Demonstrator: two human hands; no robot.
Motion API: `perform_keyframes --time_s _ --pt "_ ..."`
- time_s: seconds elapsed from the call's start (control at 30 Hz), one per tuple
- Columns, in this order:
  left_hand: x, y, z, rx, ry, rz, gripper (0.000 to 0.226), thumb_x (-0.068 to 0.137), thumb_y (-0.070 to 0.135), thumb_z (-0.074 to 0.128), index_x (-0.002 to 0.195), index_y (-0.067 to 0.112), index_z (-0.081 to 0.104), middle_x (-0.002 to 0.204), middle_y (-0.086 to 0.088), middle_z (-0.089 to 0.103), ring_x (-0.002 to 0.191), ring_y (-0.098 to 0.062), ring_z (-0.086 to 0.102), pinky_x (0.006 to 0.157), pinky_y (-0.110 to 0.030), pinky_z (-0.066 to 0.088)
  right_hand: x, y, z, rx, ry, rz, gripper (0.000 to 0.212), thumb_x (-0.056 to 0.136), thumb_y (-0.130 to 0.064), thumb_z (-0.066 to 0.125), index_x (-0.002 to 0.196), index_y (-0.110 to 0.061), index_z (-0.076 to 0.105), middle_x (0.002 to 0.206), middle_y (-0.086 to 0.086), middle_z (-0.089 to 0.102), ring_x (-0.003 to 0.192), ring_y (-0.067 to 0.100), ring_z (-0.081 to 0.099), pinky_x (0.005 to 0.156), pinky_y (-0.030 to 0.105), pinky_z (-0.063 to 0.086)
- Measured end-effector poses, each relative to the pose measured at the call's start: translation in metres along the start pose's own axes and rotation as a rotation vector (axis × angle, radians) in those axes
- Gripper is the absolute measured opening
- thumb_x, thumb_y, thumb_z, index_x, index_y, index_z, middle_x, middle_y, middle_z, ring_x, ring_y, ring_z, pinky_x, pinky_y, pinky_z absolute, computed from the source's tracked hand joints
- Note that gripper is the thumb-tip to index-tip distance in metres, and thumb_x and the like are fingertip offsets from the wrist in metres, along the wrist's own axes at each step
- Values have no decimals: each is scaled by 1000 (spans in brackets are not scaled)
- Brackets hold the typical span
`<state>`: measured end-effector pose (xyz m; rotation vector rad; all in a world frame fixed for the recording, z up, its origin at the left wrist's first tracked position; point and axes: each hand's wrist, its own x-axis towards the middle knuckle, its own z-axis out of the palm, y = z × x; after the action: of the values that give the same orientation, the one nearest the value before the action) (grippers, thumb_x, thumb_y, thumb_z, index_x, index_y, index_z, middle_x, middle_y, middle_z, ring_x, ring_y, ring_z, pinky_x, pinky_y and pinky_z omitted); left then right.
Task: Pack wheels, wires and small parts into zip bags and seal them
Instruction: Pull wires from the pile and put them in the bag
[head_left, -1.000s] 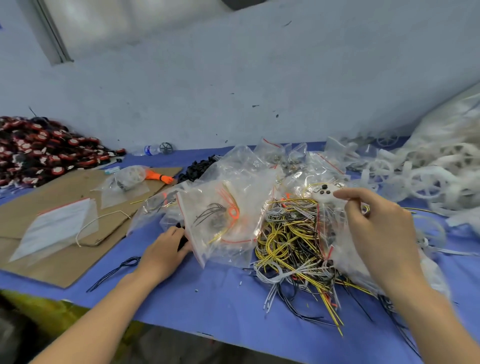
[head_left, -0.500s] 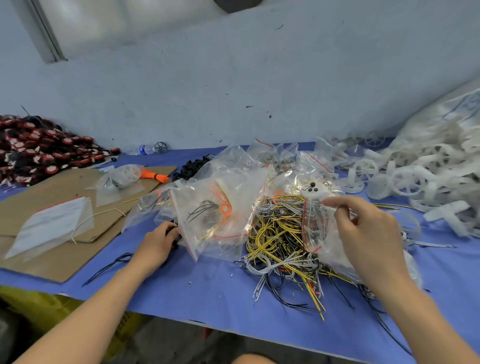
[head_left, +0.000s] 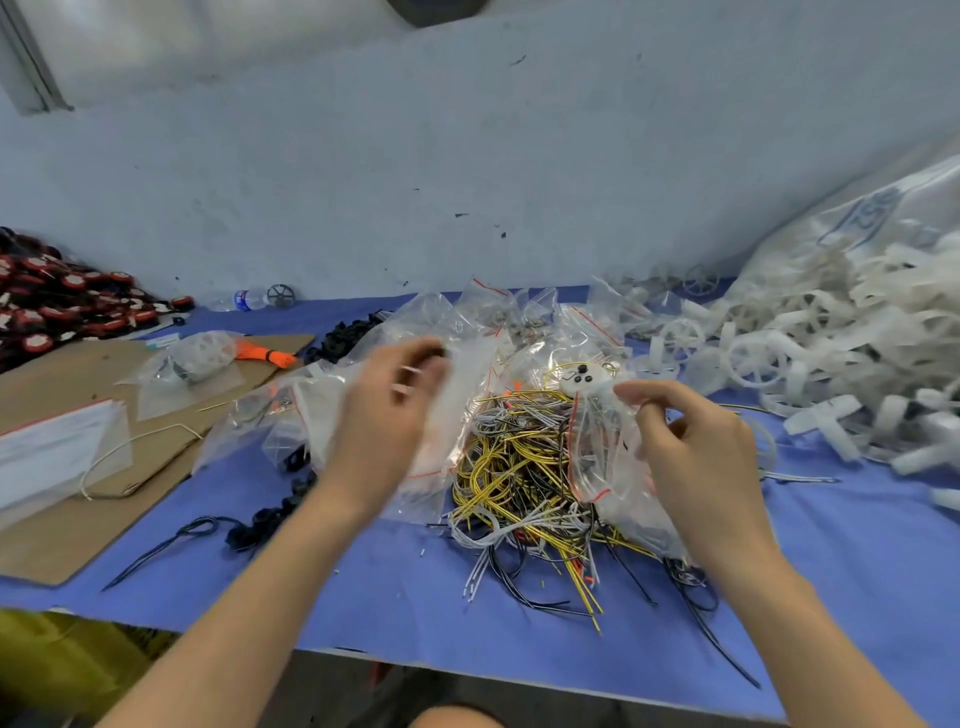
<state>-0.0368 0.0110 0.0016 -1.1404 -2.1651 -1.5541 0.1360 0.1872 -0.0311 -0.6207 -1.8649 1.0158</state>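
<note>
left hand (head_left: 387, 410): up off the table since a second ago, blurred, grip unclear
right hand (head_left: 691, 441): still pinching zip bag (head_left: 597, 447)
task: likely filling next

A single wide-angle view from a camera worn on the person's head, looking forward and down across a blue table (head_left: 857, 561) toward a pale wall (head_left: 467, 156). The lens sits close: both forearms enter from the bottom edge, the left hand (head_left: 387, 415) and right hand (head_left: 696, 447) raised over a wire pile (head_left: 524, 483) at frame centre. Left of the pile lies cardboard (head_left: 62, 540); right of it, white wheels (head_left: 831, 343). The table's near edge runs below the pile. Straight lines bow near the borders
</note>
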Motion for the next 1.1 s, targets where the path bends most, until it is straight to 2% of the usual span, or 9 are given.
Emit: perform_keyframes --time_s 0.13,0.3,0.37,0.47,0.63,0.77,0.87,1.0,1.1 --pt "-25 30 79 -28 -406 50 29 92 34 66 121 30 62 105 16 63 91 6 58 77 -7 43 3 2 -2 5 32 2 32 93 -14 55 93 -40 73 65 -29 63 61 4 59 56 15 39" --pt "-26 38 122 -138 -496 3 36 91 28 69 125 28 58 106 10 68 88 6 61 76 -11 48 9 6 -10 20 89 4 32 92 -12 54 94 -37 74 71 -26 65 60 2 57 53 12 38" --pt "-21 37 125 -221 -510 -37 38 91 28 68 127 30 57 114 6 68 100 1 65 90 -24 53 13 6 -17 22 113 -6 32 93 -14 54 92 -40 72 81 -29 68 58 7 58 52 17 40" --pt "-14 34 120 -277 -525 -61 29 97 18 56 125 25 59 114 3 69 101 -5 68 93 -37 56 17 5 -26 14 131 -22 32 91 -20 52 90 -45 71 84 -28 69 57 17 60 54 38 51" --pt "-10 29 102 174 -677 341 31 105 35 36 128 30 55 120 13 67 114 -9 61 103 -41 43 20 4 -36 37 152 -21 33 90 -21 51 90 -47 71 73 -17 68 50 22 53 50 51 52" --pt "-3 31 84 557 -735 637 46 99 53 43 127 22 60 130 7 63 138 -8 39 119 -38 19 26 6 -44 52 177 -33 32 87 -23 50 88 -48 70 73 -10 68 47 18 50 47 38 46" --pt "7 46 80 649 -690 677 26 102 32 50 111 15 67 111 1 70 118 -18 57 112 -33 28 31 6 -46 53 156 -45 29 89 -21 53 91 -43 72 70 -19 66 50 11 48 51 28 37" --pt "29 87 82 618 -584 679 24 104 33 43 105 22 65 90 11 67 86 -14 63 97 -33 39 30 -2 -48 216 92 -25 21 100 -32 55 118 -37 63 99 -18 66 73 -5 60 62 12 44" --pt "51 119 89 677 -439 763 25 105 34 40 111 25 62 97 11 69 92 -15 64 90 -29 36 26 -13 -52 315 27 2 49 95 -50 57 140 -36 42 112 -23 56 84 -15 59 64 3 44"
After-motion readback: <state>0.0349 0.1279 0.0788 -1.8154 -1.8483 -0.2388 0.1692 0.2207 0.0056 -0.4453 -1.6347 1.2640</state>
